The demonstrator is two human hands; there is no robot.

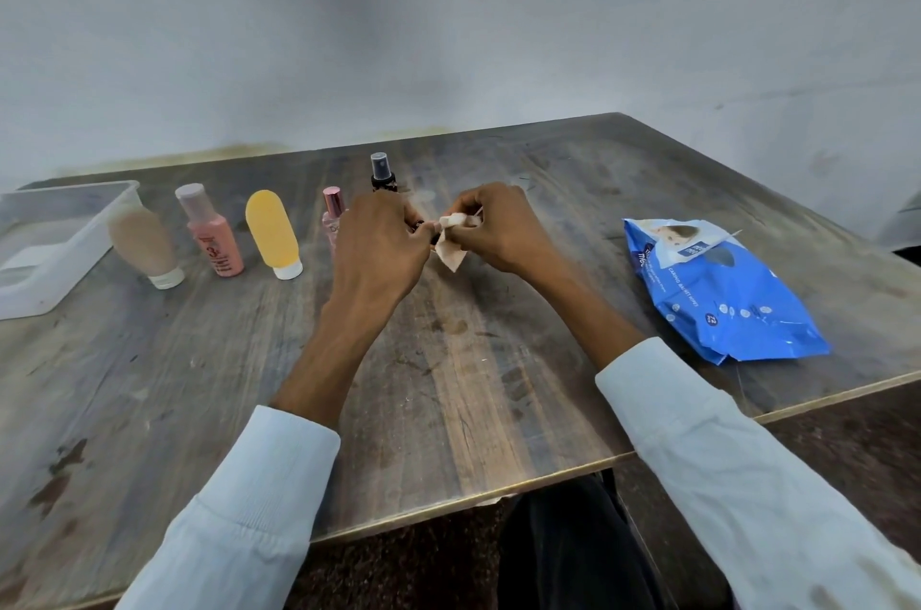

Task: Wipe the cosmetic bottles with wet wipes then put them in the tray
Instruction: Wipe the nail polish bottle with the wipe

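Hands are meeting above the table (473,360), the left hand (381,243) gripping a small dark item, mostly hidden, while the right hand (498,228) is pinching the wet wipe (456,240) around it, so turning it steadily should be cleaning every side.

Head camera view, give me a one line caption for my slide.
Both hands, left hand and right hand, rub a wet wipe over a small item beside four waiting bottles.
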